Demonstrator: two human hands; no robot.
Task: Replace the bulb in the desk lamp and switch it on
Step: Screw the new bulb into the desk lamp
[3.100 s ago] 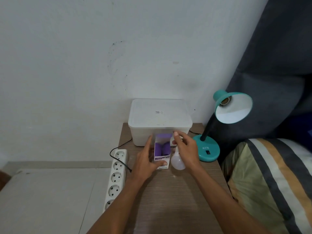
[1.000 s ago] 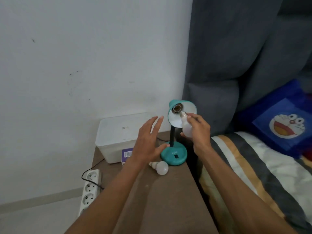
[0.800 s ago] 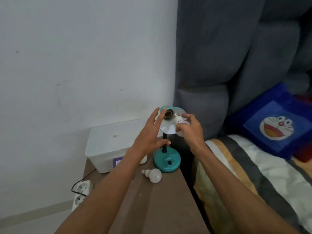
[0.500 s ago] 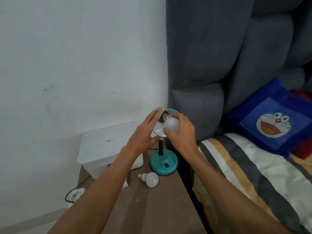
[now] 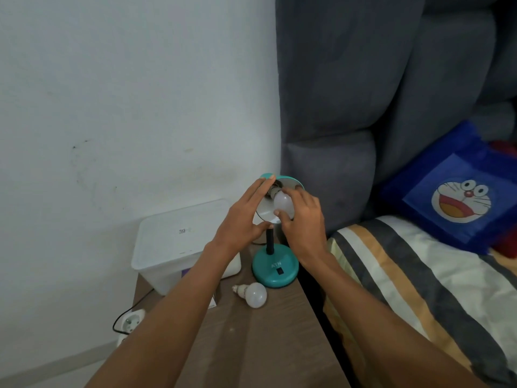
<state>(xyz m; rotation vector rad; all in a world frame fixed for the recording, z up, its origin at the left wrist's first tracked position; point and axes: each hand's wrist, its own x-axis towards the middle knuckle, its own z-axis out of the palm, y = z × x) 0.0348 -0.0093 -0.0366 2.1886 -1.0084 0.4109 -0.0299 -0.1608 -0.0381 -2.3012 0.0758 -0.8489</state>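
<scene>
A teal desk lamp (image 5: 275,268) stands at the right edge of the brown bedside table (image 5: 265,337), its black switch on the round base. My left hand (image 5: 243,219) grips the lamp's shade (image 5: 265,214) from the left side. My right hand (image 5: 303,222) holds a white bulb (image 5: 283,204) with its screw end at the socket inside the shade. A second white bulb (image 5: 253,294) lies loose on the table in front of the lamp base.
A white lidded plastic box (image 5: 179,242) sits at the table's back left, with a purple bulb carton (image 5: 186,273) partly hidden behind my left forearm. A white power strip (image 5: 130,323) lies on the floor at left. A bed with a striped blanket (image 5: 414,289) borders the right.
My right hand carried the bulb from the table up into the shade and its base now meets the socket. My left hand rose and took hold of the shade.
</scene>
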